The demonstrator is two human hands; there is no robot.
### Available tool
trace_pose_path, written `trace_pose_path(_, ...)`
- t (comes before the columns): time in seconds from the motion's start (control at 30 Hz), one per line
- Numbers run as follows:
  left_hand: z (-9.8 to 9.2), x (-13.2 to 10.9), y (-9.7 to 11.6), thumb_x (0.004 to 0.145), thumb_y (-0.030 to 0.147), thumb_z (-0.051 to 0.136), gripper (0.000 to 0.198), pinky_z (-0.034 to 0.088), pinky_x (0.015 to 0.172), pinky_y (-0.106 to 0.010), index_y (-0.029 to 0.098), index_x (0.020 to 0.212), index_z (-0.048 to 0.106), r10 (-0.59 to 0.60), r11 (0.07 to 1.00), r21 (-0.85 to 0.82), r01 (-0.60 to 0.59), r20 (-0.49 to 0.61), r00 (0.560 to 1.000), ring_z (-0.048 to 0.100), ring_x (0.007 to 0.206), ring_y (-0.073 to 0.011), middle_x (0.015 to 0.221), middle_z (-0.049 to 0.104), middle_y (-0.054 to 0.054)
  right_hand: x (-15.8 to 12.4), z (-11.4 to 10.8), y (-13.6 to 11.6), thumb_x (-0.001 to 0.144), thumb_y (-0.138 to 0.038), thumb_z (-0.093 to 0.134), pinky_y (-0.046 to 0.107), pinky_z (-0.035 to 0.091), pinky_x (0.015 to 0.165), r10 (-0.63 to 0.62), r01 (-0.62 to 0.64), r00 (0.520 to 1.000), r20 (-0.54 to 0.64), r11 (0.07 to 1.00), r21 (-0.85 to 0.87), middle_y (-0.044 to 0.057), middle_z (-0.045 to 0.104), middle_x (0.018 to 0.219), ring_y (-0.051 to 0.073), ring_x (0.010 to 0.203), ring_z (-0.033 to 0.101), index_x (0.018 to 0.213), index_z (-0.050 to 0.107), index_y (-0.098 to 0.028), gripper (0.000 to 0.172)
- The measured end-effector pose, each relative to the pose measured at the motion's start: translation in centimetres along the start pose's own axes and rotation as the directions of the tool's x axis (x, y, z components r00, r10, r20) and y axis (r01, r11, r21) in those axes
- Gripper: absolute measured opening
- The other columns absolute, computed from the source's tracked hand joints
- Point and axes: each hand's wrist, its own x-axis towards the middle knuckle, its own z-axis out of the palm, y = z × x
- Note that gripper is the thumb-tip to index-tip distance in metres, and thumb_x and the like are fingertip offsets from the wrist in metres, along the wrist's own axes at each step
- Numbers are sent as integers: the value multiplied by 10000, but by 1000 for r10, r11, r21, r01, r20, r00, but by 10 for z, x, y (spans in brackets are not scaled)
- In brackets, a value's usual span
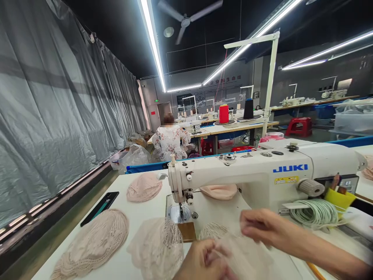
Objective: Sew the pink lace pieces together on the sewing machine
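Note:
Both of my hands grip one piece of sheer pink lace fabric at the near edge of the white sewing table. My left hand is curled shut on its lower left part. My right hand pinches its upper edge, fingers closed. The white JUKI sewing machine stands just behind the hands, with its needle and presser foot to their upper left.
Several pink lace pieces lie on the table: a stack at near left, one before the needle, one farther back. A black phone lies left. Coiled green cord and a yellow cup sit right. A person sits at a far table.

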Motion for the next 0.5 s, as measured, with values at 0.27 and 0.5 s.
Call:
trace_pose_path(0.27,-31,29,1,620,170,612,445,474,614,-317,149,1061,558,-55,972,219,90,-162,985,573,550,-172,643,618,11,63,43,47,843,-314,521,342,446,687,-13,-64,966,-257,955,-290,-14,639,648,225,772,629,890,630,-253,133)
trace_pose_path(0.5,-34,29,8,617,174,596,615,459,621,-302,145,1225,507,-100,946,287,150,-180,979,548,613,-173,678,582,24,60,51,61,813,-288,512,341,442,577,-95,-60,952,-291,875,-480,17,680,782,265,698,675,865,600,-270,104)
